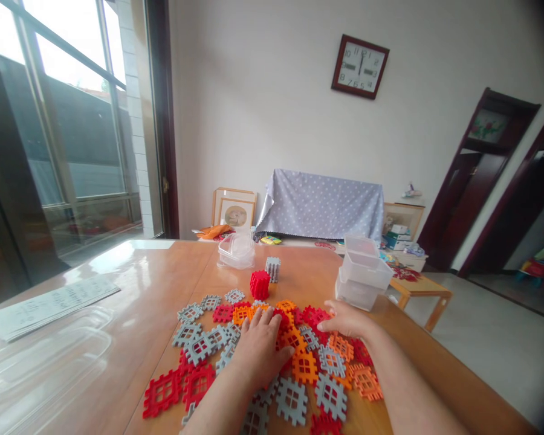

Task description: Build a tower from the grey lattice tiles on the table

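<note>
Flat plastic building pieces with notched edges and window-like openings lie in a loose pile on the wooden table. My left hand (263,343) rests palm down on the middle of the pile, fingers stretched and thumb out to the side. Beneath and beside it are orange pieces (304,367) and red pieces; what lies under the palm is hidden. My right hand (348,321) is at the pile's right side, thumb and forefinger apart, near a red piece (315,316). Grey pieces (292,401) spread in front and to the left. Behind the pile stand a red stack (259,284) and a grey stack (273,269).
Clear plastic boxes stand at the back right (361,284) and back middle (236,251) of the table (145,302). To the left lie a handwritten paper sheet (54,307) and transparent lids (49,362). A small wooden stool (424,293) stands beyond the right edge.
</note>
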The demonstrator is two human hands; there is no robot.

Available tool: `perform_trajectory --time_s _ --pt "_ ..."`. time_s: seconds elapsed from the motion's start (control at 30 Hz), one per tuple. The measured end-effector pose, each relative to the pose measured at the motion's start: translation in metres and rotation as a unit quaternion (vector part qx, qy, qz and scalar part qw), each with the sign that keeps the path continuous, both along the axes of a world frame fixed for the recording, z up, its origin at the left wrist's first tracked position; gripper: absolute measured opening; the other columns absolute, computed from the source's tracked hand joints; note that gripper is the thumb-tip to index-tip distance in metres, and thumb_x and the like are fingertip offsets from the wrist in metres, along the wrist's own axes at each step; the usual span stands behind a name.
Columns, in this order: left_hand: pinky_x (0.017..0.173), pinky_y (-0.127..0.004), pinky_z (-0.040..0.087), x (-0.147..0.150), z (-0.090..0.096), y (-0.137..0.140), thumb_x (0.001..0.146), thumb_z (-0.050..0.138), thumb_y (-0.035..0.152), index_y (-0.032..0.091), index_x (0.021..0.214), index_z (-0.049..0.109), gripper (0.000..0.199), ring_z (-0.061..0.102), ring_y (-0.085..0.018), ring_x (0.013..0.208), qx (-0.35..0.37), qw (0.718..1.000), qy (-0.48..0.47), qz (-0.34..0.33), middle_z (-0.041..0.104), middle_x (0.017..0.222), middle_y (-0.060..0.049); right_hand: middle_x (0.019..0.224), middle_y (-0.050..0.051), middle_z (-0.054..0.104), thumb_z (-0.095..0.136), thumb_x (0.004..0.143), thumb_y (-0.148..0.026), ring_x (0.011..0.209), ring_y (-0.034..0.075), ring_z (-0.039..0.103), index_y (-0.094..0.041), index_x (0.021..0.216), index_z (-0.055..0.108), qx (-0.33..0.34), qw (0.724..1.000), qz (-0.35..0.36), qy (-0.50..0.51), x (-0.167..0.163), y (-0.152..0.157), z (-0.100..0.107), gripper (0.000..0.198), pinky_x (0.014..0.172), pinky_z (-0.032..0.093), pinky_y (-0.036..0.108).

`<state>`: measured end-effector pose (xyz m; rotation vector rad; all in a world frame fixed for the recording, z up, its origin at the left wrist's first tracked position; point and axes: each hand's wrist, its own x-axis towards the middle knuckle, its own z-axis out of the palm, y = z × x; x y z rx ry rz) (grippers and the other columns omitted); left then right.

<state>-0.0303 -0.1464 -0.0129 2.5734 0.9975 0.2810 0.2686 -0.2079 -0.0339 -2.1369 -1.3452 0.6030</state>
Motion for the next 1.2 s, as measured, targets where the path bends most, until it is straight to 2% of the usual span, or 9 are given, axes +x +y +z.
perform_trajectory --time_s 0.1,0.17,0.37,0.57,0.73,0.83,0.97,1.07,1.2 --pt "0.122 -0.055 0.025 0.002 -0.002 0.0 0.083 0.053 0.061 0.027 0.15 0.047 0.075 0.024 -0.036 0.152 0.002 1.0 -0.007 0.003 0.032 0.164 -0.006 0.101 0.01 0.077 0.079 0.066 -0.034 0.092 0.025 0.071 -0.015 0.102 0.072 -0.017 0.996 0.024 0.085 0.001 0.003 0.002 0.041 0.078 0.053 0.031" --pt "0.122 -0.055 0.025 0.003 -0.004 0.001 0.083 0.053 0.062 0.027 0.15 0.047 0.076 0.025 -0.036 0.152 0.002 1.0 -0.011 0.006 0.032 0.164 -0.006 0.082 0.006 0.076 0.077 0.067 -0.031 0.073 0.02 0.069 -0.016 0.092 0.071 -0.023 0.99 0.028 0.134 -0.002 0.005 0.003 0.03 0.065 0.051 0.027" --pt "0.123 -0.052 0.026 0.004 -0.005 0.001 0.083 0.054 0.061 0.026 0.15 0.048 0.076 0.025 -0.035 0.152 0.001 1.0 -0.017 0.008 0.033 0.164 -0.006 0.062 -0.003 0.066 0.071 0.068 -0.027 0.052 0.013 0.056 -0.019 0.09 0.065 0.021 0.973 0.002 0.228 -0.012 0.01 0.006 0.024 0.051 0.04 0.022" --pt "0.124 -0.051 0.024 0.002 -0.001 0.003 0.079 0.059 0.063 0.024 0.155 0.041 0.087 0.022 -0.035 0.153 -0.027 0.999 -0.014 0.018 0.029 0.165 -0.007 0.075 -0.001 0.069 0.074 0.073 -0.036 0.069 0.016 0.062 -0.02 0.088 0.062 0.114 0.958 -0.008 0.264 -0.018 -0.002 0.031 0.025 0.063 0.045 0.025" --pt "0.125 -0.052 0.021 -0.001 -0.001 0.007 0.076 0.05 0.083 0.019 0.16 0.029 0.108 0.019 -0.034 0.154 -0.03 0.996 -0.059 0.068 0.028 0.166 -0.011 0.103 0.006 0.074 0.076 0.077 -0.043 0.093 0.021 0.068 -0.021 0.106 0.065 0.153 0.906 0.071 0.388 -0.054 0.001 0.044 0.038 0.081 0.051 0.03" --pt "0.123 -0.052 0.022 -0.001 -0.004 0.012 0.078 0.044 0.085 0.015 0.161 0.023 0.11 0.02 -0.036 0.154 -0.01 0.99 -0.08 0.113 0.027 0.166 -0.014 0.112 0.007 0.072 0.068 0.083 -0.055 0.1 0.022 0.067 -0.023 0.11 0.065 0.161 0.936 0.04 0.309 -0.067 0.012 0.035 0.043 0.081 0.05 0.031" --pt "0.123 -0.053 0.022 -0.001 -0.007 0.015 0.082 0.048 0.075 0.018 0.158 0.033 0.096 0.022 -0.036 0.153 0.018 0.99 -0.062 0.124 0.026 0.166 -0.012 0.116 0.01 0.071 0.061 0.084 -0.054 0.107 0.027 0.066 -0.02 0.11 0.066 0.141 0.968 -0.024 0.204 -0.059 0.028 0.013 0.043 0.091 0.05 0.039" --pt "0.123 -0.055 0.021 -0.002 -0.007 0.014 0.082 0.052 0.068 0.026 0.151 0.045 0.082 0.023 -0.037 0.152 0.024 0.994 -0.039 0.102 0.03 0.165 -0.008 0.131 0.012 0.066 0.063 0.081 -0.047 0.126 0.029 0.058 -0.02 0.12 0.064 0.134 0.975 -0.012 0.175 -0.053 0.037 -0.002 0.047 0.107 0.042 0.043" --pt "0.122 -0.058 0.021 -0.005 -0.003 0.012 0.082 0.053 0.064 0.029 0.138 0.058 0.065 0.029 -0.037 0.15 0.021 0.996 -0.024 0.088 0.041 0.159 -0.006 0.148 0.008 0.057 0.067 0.079 -0.042 0.147 0.028 0.038 -0.025 0.132 0.061 0.117 0.981 0.036 0.15 -0.059 0.044 -0.013 0.056 0.12 0.028 0.044"
